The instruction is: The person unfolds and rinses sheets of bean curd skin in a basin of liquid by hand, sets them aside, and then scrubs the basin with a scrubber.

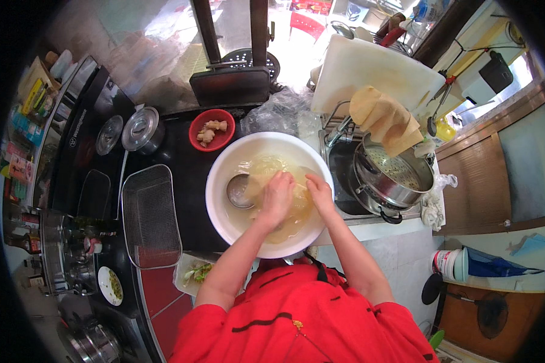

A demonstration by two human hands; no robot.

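Observation:
A large white basin (215,213) holds cloudy liquid with a pale yellowish, thin soft material in it. Over the middle of the basin is my left hand (278,196), fingers bent together at the pale material. My right hand (320,193) is at the basin's right side, its fingers curled by the edge of the same material. Blur and the hands themselves hide how firmly either one grips. A round metal ladle or bowl (240,190) lies in the liquid left of my left hand.
Left of the basin stand a red bowl (193,131) with ginger, a wire mesh basket (151,218) and a lidded metal pot (141,130). A steamer pot (393,174) sits over the sink at right. Clear plastic bags (277,113) lie behind the basin.

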